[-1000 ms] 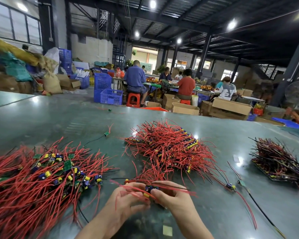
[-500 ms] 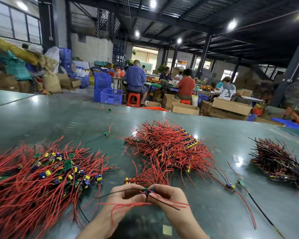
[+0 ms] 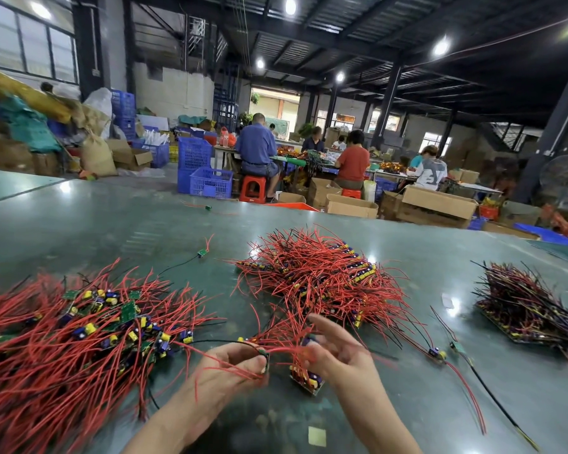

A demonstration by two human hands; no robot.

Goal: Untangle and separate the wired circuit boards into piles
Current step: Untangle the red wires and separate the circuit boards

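Your left hand [image 3: 233, 367] pinches a small green circuit board [image 3: 265, 358] between thumb and fingertips, its red wires trailing left and down across your wrist and one black wire arching away to the left. Your right hand [image 3: 338, 358] hovers just beside it with fingers loosely spread and extended, holding nothing that can be made out; it is motion-blurred. Directly below the right hand, a small stack of boards [image 3: 307, 380] with yellow and blue components lies on the green table [image 3: 112, 224]. To your left sprawls the large tangled heap of red-wired boards [image 3: 63, 339]. Ahead, just beyond your fingers, sits a second red-wired pile [image 3: 318, 273], and well to the right a darker stacked pile [image 3: 532, 306]. A loose board with red and black leads [image 3: 438, 353] lies near your right hand. A single board [image 3: 202, 252] rests farther back.
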